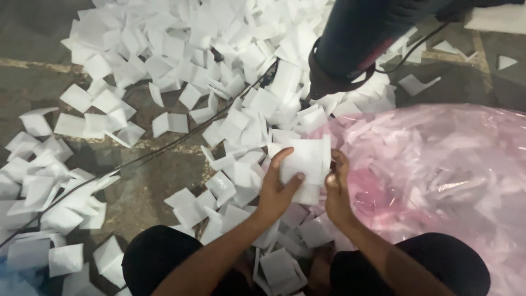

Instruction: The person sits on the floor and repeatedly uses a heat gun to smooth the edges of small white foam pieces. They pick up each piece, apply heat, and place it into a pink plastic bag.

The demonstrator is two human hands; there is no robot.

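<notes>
My left hand (275, 189) and my right hand (337, 189) both grip one stack of white folded foam pieces (307, 161), held between them just above my knees. The left fingers wrap its left face, and the right fingers pinch its right edge. Below and around the hands lies a heap of loose white foam pieces (219, 93) spread over the floor.
A pink translucent plastic bag (438, 170) filled with white pieces sits at the right. A dark heat-gun-like tool (350, 44) hangs at the top with its cord (148, 156) running across the concrete floor (33, 33). My black-clad knees (159, 257) fill the bottom.
</notes>
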